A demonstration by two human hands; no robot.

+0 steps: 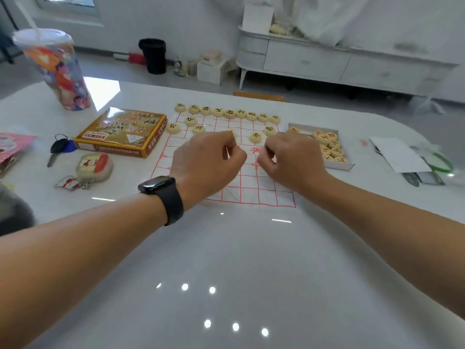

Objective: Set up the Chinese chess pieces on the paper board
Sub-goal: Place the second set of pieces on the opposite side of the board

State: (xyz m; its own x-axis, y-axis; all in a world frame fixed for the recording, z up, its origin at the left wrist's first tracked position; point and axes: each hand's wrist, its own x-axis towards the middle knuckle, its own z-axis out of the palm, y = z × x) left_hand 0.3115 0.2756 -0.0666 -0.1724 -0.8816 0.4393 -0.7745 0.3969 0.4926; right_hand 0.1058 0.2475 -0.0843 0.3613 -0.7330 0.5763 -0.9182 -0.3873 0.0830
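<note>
The paper board (259, 190), white with a red grid, lies on the white table. Several cream round pieces with black characters stand in a row (229, 113) along its far edge. More stand just in front, among them a piece (255, 137) beyond my hands. A shallow tray (340, 166) right of the board holds several red-character pieces (330, 145). My left hand (206, 162), with a black watch on its wrist, and my right hand (292, 159) hover over the board's middle. Both have their fingers curled shut. No piece shows inside either hand. My left hand half hides one piece (233, 133).
The yellow chess box (120, 133) lies left of the board. A colourful cup with a straw (59, 71) stands at the far left. Keys (59, 147) and a small pouch (94, 166) lie near the box. Papers (400, 154) and a green ring (444, 163) are at the right.
</note>
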